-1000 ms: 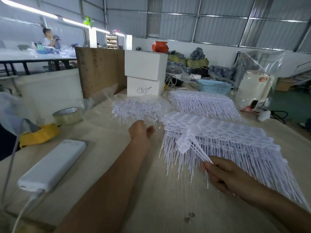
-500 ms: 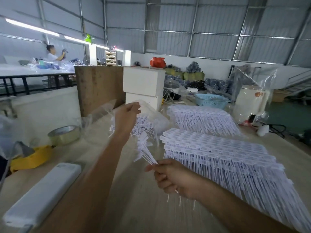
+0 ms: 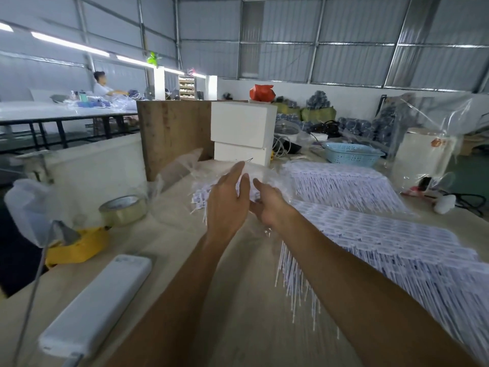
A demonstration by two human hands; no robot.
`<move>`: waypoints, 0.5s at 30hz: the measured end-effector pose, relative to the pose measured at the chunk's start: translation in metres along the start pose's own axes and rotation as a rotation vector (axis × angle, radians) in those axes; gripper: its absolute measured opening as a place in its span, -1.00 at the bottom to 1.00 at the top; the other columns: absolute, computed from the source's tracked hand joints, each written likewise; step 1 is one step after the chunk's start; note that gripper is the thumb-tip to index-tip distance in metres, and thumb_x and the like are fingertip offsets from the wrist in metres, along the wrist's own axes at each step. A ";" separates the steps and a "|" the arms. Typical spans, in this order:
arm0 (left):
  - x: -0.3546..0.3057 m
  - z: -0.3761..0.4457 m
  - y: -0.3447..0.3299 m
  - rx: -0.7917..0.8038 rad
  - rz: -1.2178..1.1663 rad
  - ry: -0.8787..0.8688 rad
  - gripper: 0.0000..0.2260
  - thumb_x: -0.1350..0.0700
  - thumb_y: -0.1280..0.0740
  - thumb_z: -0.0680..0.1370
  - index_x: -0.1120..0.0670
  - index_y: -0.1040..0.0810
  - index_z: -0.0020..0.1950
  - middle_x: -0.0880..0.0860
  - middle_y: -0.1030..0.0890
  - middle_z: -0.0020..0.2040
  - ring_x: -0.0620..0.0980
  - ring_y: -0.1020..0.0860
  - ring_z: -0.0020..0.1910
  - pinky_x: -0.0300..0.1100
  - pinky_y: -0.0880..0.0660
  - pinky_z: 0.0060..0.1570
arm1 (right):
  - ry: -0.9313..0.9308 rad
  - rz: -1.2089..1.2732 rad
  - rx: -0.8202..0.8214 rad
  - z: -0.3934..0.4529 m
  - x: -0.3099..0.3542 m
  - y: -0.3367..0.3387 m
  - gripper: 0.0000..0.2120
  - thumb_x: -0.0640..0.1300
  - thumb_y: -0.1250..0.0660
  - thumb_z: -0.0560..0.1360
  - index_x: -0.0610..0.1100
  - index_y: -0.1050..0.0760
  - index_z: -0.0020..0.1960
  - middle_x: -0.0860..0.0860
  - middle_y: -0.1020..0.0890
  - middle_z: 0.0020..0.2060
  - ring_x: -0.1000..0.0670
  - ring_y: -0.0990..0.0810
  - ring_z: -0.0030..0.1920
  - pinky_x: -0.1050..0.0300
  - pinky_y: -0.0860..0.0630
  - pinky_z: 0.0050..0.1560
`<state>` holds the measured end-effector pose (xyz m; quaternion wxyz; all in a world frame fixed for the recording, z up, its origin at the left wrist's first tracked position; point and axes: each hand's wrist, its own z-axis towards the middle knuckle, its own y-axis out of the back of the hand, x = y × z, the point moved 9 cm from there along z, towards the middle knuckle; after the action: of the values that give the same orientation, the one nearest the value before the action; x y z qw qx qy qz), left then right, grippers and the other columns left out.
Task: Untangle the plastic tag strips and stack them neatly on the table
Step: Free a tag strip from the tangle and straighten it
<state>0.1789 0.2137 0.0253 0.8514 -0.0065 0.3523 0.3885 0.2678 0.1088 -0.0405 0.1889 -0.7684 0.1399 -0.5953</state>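
A good share of the sorting looks done: to the right of the right hand (image 3: 267, 205) a long, neatly layered stack of tag strips (image 3: 383, 242) runs along the worktop (image 3: 238, 313) beside that forearm, and a second tidy stack (image 3: 341, 181) lies beyond it, further to the right and away from the person. What is left, as far as can be seen, is the tangled heap of strips (image 3: 203, 197) in a clear plastic bag (image 3: 180, 168), lying directly under and just beyond both hands. Its full size is hidden by the hands and the film, so how much remains is hard to judge. Both arms reach forward side by side over the worktop, the hands nearly touching above the heap. The left hand (image 3: 227, 205) is seen from the back, fingers straight and pointing away, loosely spread, resting on or just over the heap and gripping nothing that shows. The right hand is turned palm inward toward the left, fingers partly bent down into the strips or the bag film; whether it actually has hold of anything cannot be told. To the left of the left hand sit a roll of clear tape (image 3: 123, 210) and, nearer the person, a white power bank (image 3: 98, 305).
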 end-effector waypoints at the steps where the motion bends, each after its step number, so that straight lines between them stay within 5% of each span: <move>1: 0.000 -0.001 -0.001 0.006 0.007 -0.015 -0.59 -0.07 -0.12 0.65 0.00 -0.45 0.46 0.07 -0.63 0.26 0.02 -0.59 0.21 -0.16 -0.49 0.17 | -0.006 -0.049 -0.033 0.004 -0.005 0.008 -0.60 -0.10 -0.35 0.63 -0.24 -0.39 0.39 -0.15 -0.50 0.14 -0.21 -0.61 0.17 -0.10 -0.62 0.17; 5: 0.004 -0.004 -0.007 0.033 0.027 -0.041 -0.62 0.06 -0.20 0.67 0.06 -0.41 0.50 0.13 -0.59 0.32 0.11 -0.55 0.28 -0.06 -0.47 0.23 | 0.046 -0.378 -0.045 -0.003 -0.033 0.017 -0.32 0.02 -0.36 0.60 -0.17 -0.15 0.58 -0.02 -0.51 0.08 -0.10 -0.56 0.03 0.00 -0.51 -0.06; 8: 0.014 -0.009 -0.007 0.017 0.088 0.009 -0.63 0.02 -0.19 0.67 0.02 -0.44 0.48 0.16 -0.63 0.24 0.16 -0.59 0.20 0.02 -0.52 0.15 | 0.198 -0.692 -0.086 -0.032 -0.035 0.018 -0.30 0.01 -0.28 0.62 -0.06 -0.03 0.64 -0.01 -0.36 0.50 -0.12 -0.38 0.44 0.04 -0.43 0.33; 11: 0.007 -0.018 0.011 -0.133 0.184 -0.047 -0.61 -0.09 -0.10 0.64 0.04 -0.60 0.25 0.13 -0.70 -0.14 0.15 -0.67 -0.14 -0.10 -0.49 -0.19 | 0.225 -0.734 0.115 -0.075 -0.046 0.007 -0.34 -0.11 -0.27 0.64 -0.09 -0.04 0.65 0.00 -0.22 0.59 -0.05 -0.24 0.56 0.16 -0.33 0.36; 13: -0.004 -0.024 0.026 -0.262 0.199 -0.122 -0.66 -0.05 -0.13 0.65 0.09 -0.63 0.08 0.01 -0.54 -0.43 0.11 -0.59 -0.42 -0.22 -0.31 -0.37 | 0.233 -0.812 0.260 -0.104 -0.050 0.011 -0.43 -0.16 -0.27 0.64 -0.10 -0.19 0.61 -0.02 -0.31 0.55 0.02 -0.32 0.51 0.27 -0.37 0.28; 15: -0.017 -0.028 0.032 -0.328 0.191 -0.219 -0.74 0.00 -0.17 0.67 0.10 -0.60 0.01 -0.10 -0.32 -0.48 0.04 -0.44 -0.57 -0.26 -0.23 -0.45 | 0.330 -0.946 0.354 -0.134 -0.044 0.024 -0.59 -0.21 -0.27 0.65 -0.12 -0.41 0.49 -0.02 -0.49 0.42 0.09 -0.48 0.36 0.44 -0.42 0.11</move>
<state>0.1329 0.2169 0.0227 0.8316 -0.0695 0.1889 0.5177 0.1270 0.0897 -0.0597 0.0020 -0.6001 -0.2968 -0.7428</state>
